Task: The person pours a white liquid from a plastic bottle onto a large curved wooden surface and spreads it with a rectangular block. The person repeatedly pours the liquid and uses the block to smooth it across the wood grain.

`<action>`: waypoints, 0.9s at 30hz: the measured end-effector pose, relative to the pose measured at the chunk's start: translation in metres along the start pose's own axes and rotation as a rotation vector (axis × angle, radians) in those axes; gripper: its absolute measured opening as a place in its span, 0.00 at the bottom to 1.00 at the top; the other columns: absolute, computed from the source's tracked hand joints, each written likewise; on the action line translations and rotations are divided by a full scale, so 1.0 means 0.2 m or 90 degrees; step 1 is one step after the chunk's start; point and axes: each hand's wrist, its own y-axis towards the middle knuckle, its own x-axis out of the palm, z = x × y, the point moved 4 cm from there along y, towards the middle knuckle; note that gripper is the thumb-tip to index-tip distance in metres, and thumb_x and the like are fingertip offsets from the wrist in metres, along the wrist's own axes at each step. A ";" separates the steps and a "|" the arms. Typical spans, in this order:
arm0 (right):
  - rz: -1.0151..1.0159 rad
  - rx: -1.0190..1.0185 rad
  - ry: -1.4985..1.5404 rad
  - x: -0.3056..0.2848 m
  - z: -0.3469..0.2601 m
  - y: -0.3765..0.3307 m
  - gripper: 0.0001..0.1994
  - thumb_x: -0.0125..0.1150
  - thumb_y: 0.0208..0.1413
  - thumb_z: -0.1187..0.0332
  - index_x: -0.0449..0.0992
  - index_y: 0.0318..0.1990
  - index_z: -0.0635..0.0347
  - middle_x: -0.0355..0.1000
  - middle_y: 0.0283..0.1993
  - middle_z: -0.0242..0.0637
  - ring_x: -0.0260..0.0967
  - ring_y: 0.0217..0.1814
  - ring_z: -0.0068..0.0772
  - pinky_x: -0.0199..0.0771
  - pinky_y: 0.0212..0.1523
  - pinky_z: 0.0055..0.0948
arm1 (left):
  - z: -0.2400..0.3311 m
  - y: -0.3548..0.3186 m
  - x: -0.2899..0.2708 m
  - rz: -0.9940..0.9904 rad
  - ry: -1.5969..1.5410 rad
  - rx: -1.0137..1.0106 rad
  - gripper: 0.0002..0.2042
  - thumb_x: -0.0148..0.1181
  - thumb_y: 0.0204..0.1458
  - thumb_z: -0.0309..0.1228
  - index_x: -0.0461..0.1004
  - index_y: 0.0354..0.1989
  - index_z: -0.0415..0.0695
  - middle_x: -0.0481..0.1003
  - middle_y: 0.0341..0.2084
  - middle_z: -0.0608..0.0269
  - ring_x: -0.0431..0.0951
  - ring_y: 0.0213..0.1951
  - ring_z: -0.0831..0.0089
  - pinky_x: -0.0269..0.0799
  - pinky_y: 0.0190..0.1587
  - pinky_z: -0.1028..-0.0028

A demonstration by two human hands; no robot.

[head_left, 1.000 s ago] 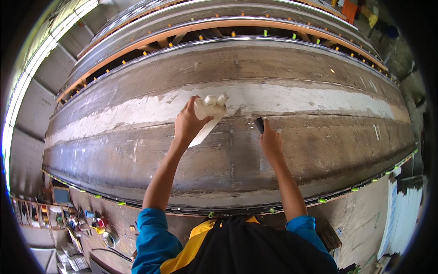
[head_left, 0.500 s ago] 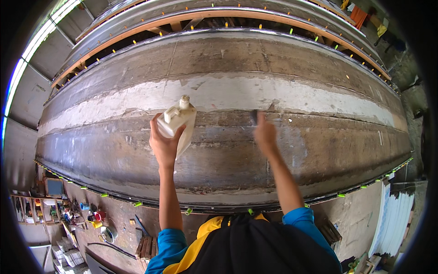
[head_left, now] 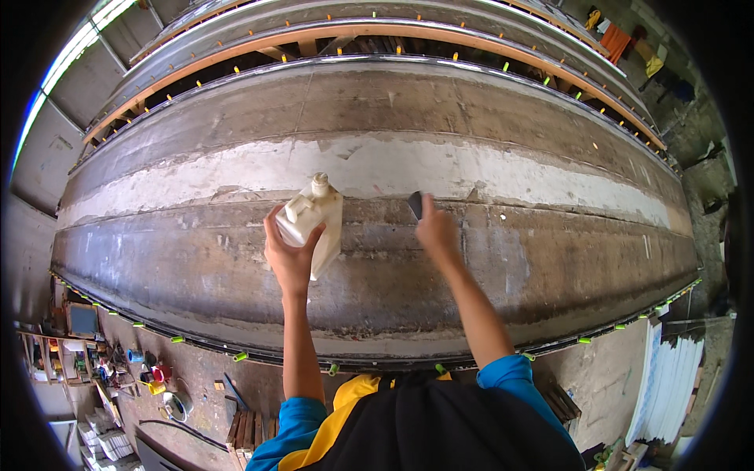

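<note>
- White plastic jug (head_left: pixel 331 216) is over the long worktop (head_left: pixel 377 294), by the near edge of its pale strip (head_left: pixel 487 169); whether its base touches, I cannot tell.
- Left hand (head_left: pixel 290 257) clasps the jug, thumb and fingers spread around its top; right hand (head_left: pixel 437 234), well apart, grips a dark flat scraper (head_left: pixel 415 205).
- Loosening the thumb could let the jug slip or tip.
- Holding the scraper too steeply might gouge the worktop.

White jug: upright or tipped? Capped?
Roughly upright: the white jug has its neck uppermost and body below, left hand around its side. Exact tilt and cap: cannot tell; neck too small here.
</note>
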 end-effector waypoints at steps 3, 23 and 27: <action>-0.059 0.214 0.160 -0.16 0.19 0.03 0.29 0.59 0.45 0.73 0.59 0.56 0.66 0.72 0.27 0.47 0.72 0.27 0.38 0.73 0.27 0.32 | -0.03 -0.01 -0.07 0.018 -0.014 -0.026 0.30 0.72 0.33 0.33 0.64 0.46 0.41 0.73 0.39 0.52 0.75 0.40 0.59 0.71 0.43 0.66; -0.012 0.110 -0.027 0.01 0.09 -0.02 0.22 0.51 0.50 0.76 0.60 0.54 0.70 0.71 0.19 0.42 0.71 0.18 0.33 0.67 0.13 0.28 | -0.08 -0.06 -0.16 0.059 0.003 -0.066 0.31 0.72 0.33 0.28 0.63 0.48 0.38 0.72 0.38 0.50 0.74 0.42 0.62 0.68 0.46 0.68; 0.086 -0.101 -0.084 0.10 -0.32 0.01 0.16 0.50 0.52 0.76 0.62 0.50 0.69 0.68 0.13 0.33 0.63 0.08 0.25 0.62 0.08 0.25 | -0.08 -0.08 -0.20 0.102 -0.004 -0.072 0.31 0.72 0.33 0.28 0.63 0.47 0.38 0.72 0.38 0.50 0.73 0.42 0.62 0.66 0.47 0.68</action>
